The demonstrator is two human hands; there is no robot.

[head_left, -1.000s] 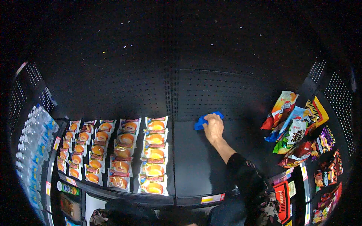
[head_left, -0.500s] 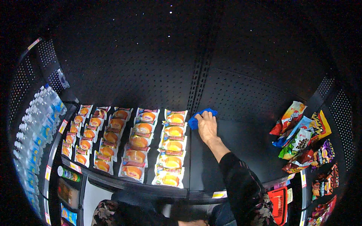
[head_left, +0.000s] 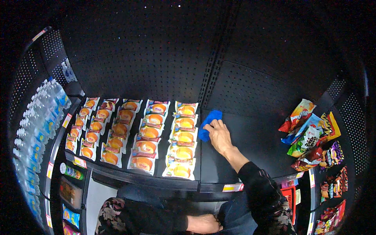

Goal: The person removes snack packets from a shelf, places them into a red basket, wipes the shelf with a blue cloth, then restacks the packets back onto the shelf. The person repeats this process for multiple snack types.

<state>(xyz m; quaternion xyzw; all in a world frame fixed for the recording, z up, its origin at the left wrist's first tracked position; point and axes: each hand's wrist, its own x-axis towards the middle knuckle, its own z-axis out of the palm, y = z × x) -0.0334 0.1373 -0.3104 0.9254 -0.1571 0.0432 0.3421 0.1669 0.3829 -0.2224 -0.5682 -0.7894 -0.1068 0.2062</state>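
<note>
My right hand (head_left: 221, 137) presses a crumpled blue cloth (head_left: 213, 116) onto the black shelf (head_left: 250, 147), its fingers closed over the cloth's near side. The cloth lies near the back panel, just right of a column of wrapped round buns (head_left: 182, 151). Low in the view, my left hand (head_left: 204, 225) rests by my lap with its fingers curled in. Its palm is hidden, so whatever it may hold cannot be seen.
More columns of wrapped buns (head_left: 147, 131) stand to the left. Beyond them are rows of clear water bottles (head_left: 41, 113). Bright snack bags (head_left: 305, 137) lie at the right. A perforated black panel (head_left: 137, 74) rises behind, and a red basket (head_left: 289, 196) sits below the shelf.
My right hand has drawn the cloth slightly nearer along the shelf beside the buns. More of my left hand and forearm shows, and the whole view has shifted a little.
</note>
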